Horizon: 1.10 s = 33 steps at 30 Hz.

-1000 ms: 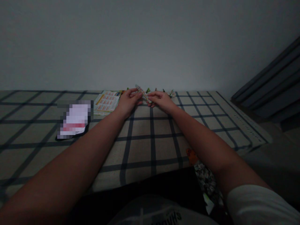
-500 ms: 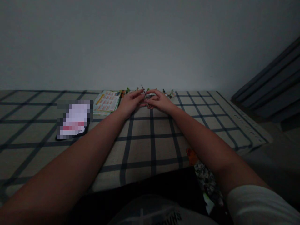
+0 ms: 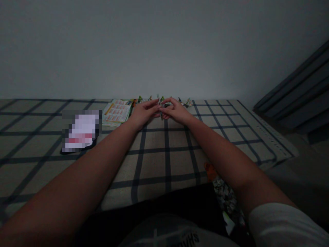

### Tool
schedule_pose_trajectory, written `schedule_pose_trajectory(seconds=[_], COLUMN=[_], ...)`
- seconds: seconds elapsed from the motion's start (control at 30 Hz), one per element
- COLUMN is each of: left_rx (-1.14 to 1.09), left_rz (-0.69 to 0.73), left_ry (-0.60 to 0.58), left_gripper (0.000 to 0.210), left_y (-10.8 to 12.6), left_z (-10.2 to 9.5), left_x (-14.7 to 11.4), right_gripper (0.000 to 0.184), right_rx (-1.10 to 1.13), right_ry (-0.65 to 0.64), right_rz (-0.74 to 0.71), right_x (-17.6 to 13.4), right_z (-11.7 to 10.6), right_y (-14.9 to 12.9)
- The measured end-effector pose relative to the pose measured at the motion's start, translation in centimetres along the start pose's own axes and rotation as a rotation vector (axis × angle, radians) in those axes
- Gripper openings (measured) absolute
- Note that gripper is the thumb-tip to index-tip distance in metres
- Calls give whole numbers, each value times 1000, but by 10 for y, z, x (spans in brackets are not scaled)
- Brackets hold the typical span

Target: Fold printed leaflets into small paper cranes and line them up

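Both hands meet over the checked cloth near the wall, pinching a thin piece of folded paper (image 3: 159, 106) that is seen almost edge-on and stands upright. My left hand (image 3: 145, 111) has its thumb and fingers closed on the paper's left face. My right hand (image 3: 175, 109) grips it from the other side, thumb toward me. Just behind the hands, several small pointed folded-paper pieces (image 3: 189, 102) stand in a row, partly hidden by the fingers. Close to my left wrist lies a stack of printed paper sheets (image 3: 117, 111).
A phone-like object (image 3: 81, 132) with a bright, blurred screen lies left of my left forearm. Checked cloth (image 3: 154, 161) covers the surface up to the grey wall (image 3: 159, 44). A crumpled patterned heap (image 3: 227, 197) sits below my right forearm; dark pleated fabric (image 3: 300, 89) hangs at right.
The folded paper has turned from a leftward tilt to nearly upright. My fingers have shifted slightly around it, while both forearms stay in place.
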<state>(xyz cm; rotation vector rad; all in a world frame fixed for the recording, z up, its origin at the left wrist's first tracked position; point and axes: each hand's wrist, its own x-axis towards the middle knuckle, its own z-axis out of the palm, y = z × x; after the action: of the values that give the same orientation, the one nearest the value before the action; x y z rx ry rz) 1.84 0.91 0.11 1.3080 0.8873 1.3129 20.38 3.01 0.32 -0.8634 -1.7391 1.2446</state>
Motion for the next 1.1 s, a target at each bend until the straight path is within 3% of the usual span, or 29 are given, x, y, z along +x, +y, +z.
schedule_pose_trajectory(seconds=[0.43,0.57,0.83,1.1], left_rx=[98,150,214,-61], left_rz=[61,92,149,-16], left_ry=[-30,11,42,1], left_gripper=[49,47,35,41], left_y=[2,0,-3,-4], left_z=[-3,-4,-7,-4], left_x=[0,2,4,8], right_gripper=[29,29,22,13], right_rx=[6,-40,-129,-135], right_ry=[18,55,116,200], right_rz=[63,92,-23,-63], right_x=[2,3,1,4], right_z=[1,2,1,-5], right_y=[0,-2,-4,3])
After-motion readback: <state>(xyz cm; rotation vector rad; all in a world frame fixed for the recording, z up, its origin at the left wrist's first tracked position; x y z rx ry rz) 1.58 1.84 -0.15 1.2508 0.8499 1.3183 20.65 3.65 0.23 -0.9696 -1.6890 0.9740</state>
